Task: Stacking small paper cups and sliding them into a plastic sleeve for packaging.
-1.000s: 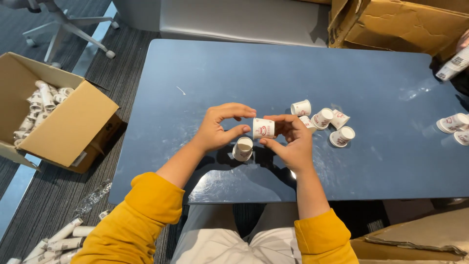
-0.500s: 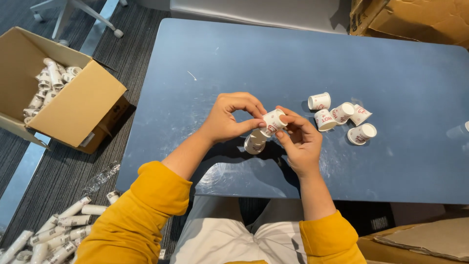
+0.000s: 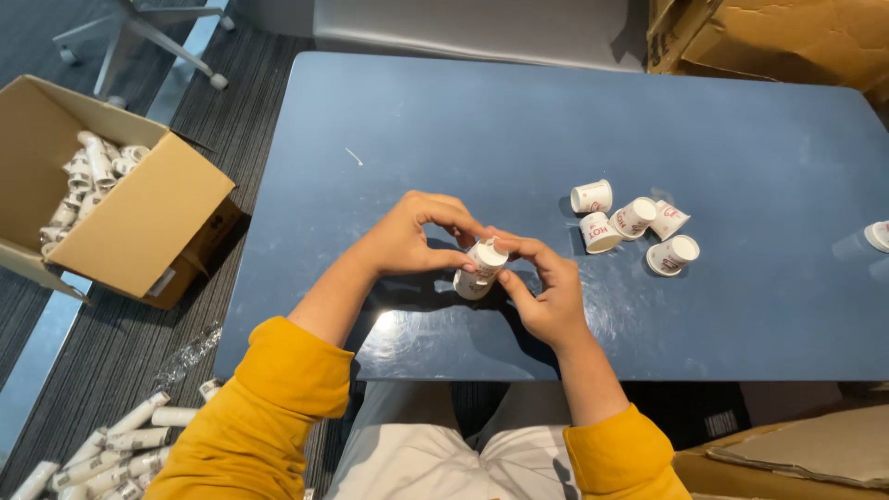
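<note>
Both my hands meet over the near middle of the blue table (image 3: 519, 130). My left hand (image 3: 412, 236) and my right hand (image 3: 546, 287) together pinch a small white paper cup (image 3: 488, 258), tilted, with its base toward the camera. It sits on or just above a second white cup (image 3: 470, 284) that lies on the table under my fingers. Whether the two cups are nested I cannot tell. I wear yellow sleeves.
Several loose white paper cups (image 3: 634, 227) lie to the right of my hands, and one more cup (image 3: 878, 235) at the table's right edge. An open cardboard box (image 3: 139, 222) with stacked cups stands on the floor at left. More cup stacks (image 3: 102, 449) lie on the carpet. Cardboard boxes (image 3: 787, 37) stand at the far right.
My hands have turned the held cup from lying sideways to tilted base-up and lowered it toward the cup on the table. The view has also shifted.
</note>
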